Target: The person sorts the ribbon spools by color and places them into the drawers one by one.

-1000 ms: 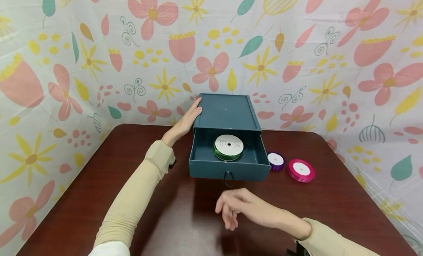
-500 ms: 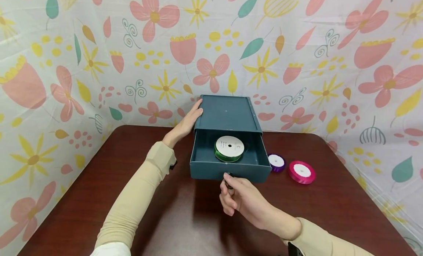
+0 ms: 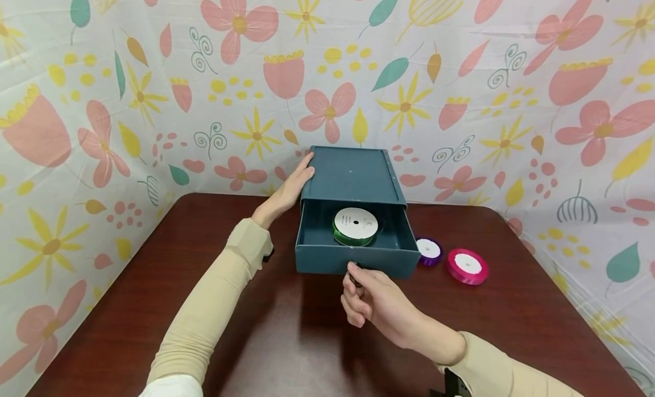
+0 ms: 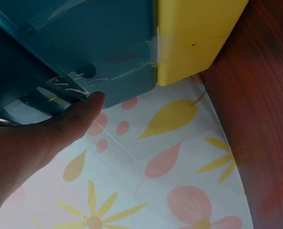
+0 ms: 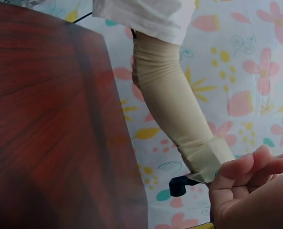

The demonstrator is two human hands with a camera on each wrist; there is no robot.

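A teal drawer box [image 3: 353, 172] stands at the back of the table with its drawer [image 3: 327, 259] pulled out. Inside the drawer lies a spool of green ribbon [image 3: 355, 225] with a white label. My left hand [image 3: 285, 193] rests against the box's left side, fingers extended; in the left wrist view its thumb [image 4: 96, 101] touches the teal wall. At the drawer front, my right hand [image 3: 381, 306] pinches the small dark loop pull [image 3: 355, 281], largely hidden by the fingers. The right wrist view shows the curled fingers [image 5: 239, 169] but not the drawer front.
Right of the drawer lie a purple ribbon spool [image 3: 428, 251] and a pink ribbon spool [image 3: 467, 266] on the dark wooden table [image 3: 230, 340]. A yellow part [image 4: 193, 43] adjoins the teal box in the left wrist view. A flower-print cloth [image 3: 327, 67] hangs close behind.
My right hand has risen from below the drawer and taken hold of the loop pull. Since then the drawer front has shifted slightly up and back. My left hand stays in place.
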